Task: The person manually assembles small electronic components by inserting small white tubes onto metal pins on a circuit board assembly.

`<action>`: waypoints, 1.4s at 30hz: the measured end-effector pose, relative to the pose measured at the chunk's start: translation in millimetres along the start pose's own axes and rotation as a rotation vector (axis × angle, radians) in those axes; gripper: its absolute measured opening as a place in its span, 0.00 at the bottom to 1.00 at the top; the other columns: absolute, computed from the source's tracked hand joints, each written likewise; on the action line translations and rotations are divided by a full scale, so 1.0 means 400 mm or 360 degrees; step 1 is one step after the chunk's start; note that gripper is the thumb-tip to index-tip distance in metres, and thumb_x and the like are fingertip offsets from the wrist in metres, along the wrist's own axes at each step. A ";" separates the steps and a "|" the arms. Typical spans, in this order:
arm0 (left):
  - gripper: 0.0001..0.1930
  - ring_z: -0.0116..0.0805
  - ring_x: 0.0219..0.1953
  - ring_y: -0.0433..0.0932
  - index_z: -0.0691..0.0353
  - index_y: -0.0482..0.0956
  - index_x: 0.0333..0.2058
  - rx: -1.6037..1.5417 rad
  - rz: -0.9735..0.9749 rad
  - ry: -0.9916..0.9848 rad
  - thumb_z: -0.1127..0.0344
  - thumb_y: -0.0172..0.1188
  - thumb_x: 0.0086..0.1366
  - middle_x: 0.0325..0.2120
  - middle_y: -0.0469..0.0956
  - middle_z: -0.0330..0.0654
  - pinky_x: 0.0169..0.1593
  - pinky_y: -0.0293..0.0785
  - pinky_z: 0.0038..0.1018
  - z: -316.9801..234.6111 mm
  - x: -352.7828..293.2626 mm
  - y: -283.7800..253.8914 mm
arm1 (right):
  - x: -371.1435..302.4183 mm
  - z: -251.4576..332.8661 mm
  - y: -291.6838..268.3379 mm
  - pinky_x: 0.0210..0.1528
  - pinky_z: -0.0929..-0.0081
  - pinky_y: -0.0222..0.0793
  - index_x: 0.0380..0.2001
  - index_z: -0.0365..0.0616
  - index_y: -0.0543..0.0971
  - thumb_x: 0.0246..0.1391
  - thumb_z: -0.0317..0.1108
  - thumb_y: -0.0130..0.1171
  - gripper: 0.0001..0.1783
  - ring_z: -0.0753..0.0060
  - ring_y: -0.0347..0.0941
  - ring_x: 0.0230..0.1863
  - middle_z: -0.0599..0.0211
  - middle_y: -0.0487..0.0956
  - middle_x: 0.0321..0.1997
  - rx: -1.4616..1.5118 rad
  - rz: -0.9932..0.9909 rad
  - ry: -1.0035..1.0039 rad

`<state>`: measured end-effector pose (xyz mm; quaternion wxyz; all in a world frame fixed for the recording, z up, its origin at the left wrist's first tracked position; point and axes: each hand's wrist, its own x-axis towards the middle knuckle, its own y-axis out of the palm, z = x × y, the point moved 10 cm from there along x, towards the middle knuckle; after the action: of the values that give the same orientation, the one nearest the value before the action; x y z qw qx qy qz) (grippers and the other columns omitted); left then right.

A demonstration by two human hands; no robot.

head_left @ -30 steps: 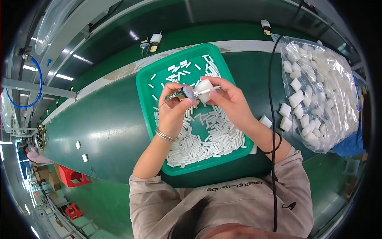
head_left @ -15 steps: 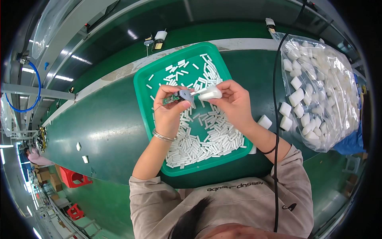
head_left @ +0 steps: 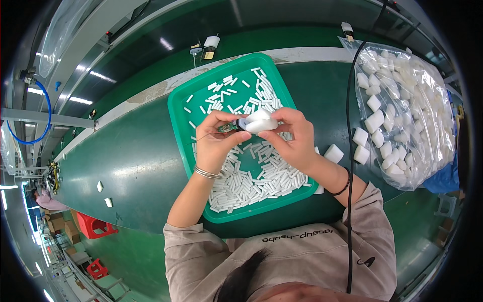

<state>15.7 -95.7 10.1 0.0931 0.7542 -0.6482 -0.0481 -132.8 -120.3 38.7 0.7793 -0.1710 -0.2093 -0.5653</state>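
nearest you, your left hand [head_left: 213,141] and right hand [head_left: 297,140] meet in front of you, each with thumb and fingers pinching something. your left fingertips grip the small green circuit board [head_left: 229,127] with its gray end piece [head_left: 242,124]; your right fingertips pinch the white block [head_left: 262,126] by its right end. the board and block lie in line between your two hands, the block pressed up against the gray end, all held above the green tray [head_left: 176,118]. whether your left thumb touches the block, you cannot tell from here.

half a second ago there was a gap between the gray end and the block, with a thin white stick bridging it; now that gap has closed and the block sits across the gray end.

beneath your hands, short white sticks [head_left: 241,186] are heaped in the near part of the tray and scattered in its far part. the tray rests on the green worktop [head_left: 131,136]. to your right, loose white blocks [head_left: 361,154] lie beside a clear bag [head_left: 430,121] full of more. farthest off, past the worktop's pale edge, a white-topped part [head_left: 211,42] has shifted rightward in your view.
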 end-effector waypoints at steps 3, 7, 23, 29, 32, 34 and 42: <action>0.16 0.27 0.34 0.74 0.66 0.70 0.30 0.0109 0.0035 0.0032 0.84 0.63 0.40 0.33 0.75 0.45 0.37 0.72 0.20 0.001 -0.005 0.008 | -0.009 0.003 -0.004 0.30 0.79 0.73 0.32 0.40 0.69 0.36 0.26 0.64 0.18 0.72 0.73 0.31 0.64 0.74 0.33 -0.0054 0.0013 -0.0078; 0.16 0.25 0.33 0.73 0.66 0.70 0.30 0.0131 0.0083 -0.0006 0.82 0.64 0.40 0.32 0.74 0.43 0.36 0.72 0.19 0.008 -0.013 0.017 | -0.018 -0.037 -0.001 0.29 0.80 0.72 0.29 0.39 0.69 0.36 0.26 0.64 0.16 0.75 0.73 0.32 0.63 0.74 0.32 0.0143 0.0032 0.0163; 0.16 0.25 0.37 0.72 0.63 0.71 0.38 0.0388 0.0216 -0.0008 0.76 0.60 0.47 0.35 0.72 0.37 0.38 0.72 0.21 -0.033 -0.006 0.055 | -0.016 -0.093 0.003 0.31 0.83 0.71 0.25 0.36 0.67 0.41 0.23 0.60 0.11 0.78 0.72 0.32 0.55 0.74 0.37 0.0509 0.0105 0.0532; 0.09 0.26 0.29 0.74 0.61 0.74 0.33 0.0356 -0.0279 -0.0144 0.73 0.58 0.51 0.30 0.74 0.36 0.30 0.73 0.17 -0.017 0.152 -0.245 | -0.027 -0.062 0.039 0.35 0.80 0.70 0.39 0.41 0.69 0.41 0.23 0.58 0.18 0.75 0.71 0.35 0.64 0.72 0.42 0.0001 0.0532 0.0671; 0.08 0.36 0.31 0.75 0.61 0.73 0.34 0.0032 -0.0807 -0.0088 0.68 0.55 0.55 0.31 0.73 0.42 0.29 0.76 0.29 0.007 0.280 -0.640 | -0.050 -0.019 0.043 0.32 0.77 0.68 0.37 0.45 0.72 0.38 0.28 0.60 0.18 0.71 0.67 0.32 0.67 0.72 0.40 -0.0540 0.0762 0.0181; 0.11 0.44 0.31 0.75 0.62 0.70 0.39 -0.0203 -0.1020 -0.0141 0.68 0.53 0.55 0.32 0.73 0.47 0.31 0.75 0.33 0.032 0.338 -0.879 | -0.074 0.015 0.076 0.31 0.75 0.64 0.36 0.46 0.73 0.34 0.35 0.61 0.20 0.69 0.63 0.32 0.67 0.71 0.38 -0.0879 0.0902 -0.0238; 0.43 0.55 0.54 0.54 0.51 0.55 0.53 0.2670 -0.1967 -0.0019 0.37 0.58 0.40 0.54 0.51 0.54 0.51 0.58 0.45 -0.134 0.390 -0.863 | -0.072 -0.007 0.089 0.35 0.75 0.63 0.41 0.43 0.71 0.34 0.40 0.61 0.26 0.70 0.61 0.33 0.67 0.69 0.38 -0.1277 0.0942 -0.0215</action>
<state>384.7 -196.5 0.0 -0.5051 0.7770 0.0251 0.3749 -106.6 -87.7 20.3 0.7637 -0.5455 0.0321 -0.3438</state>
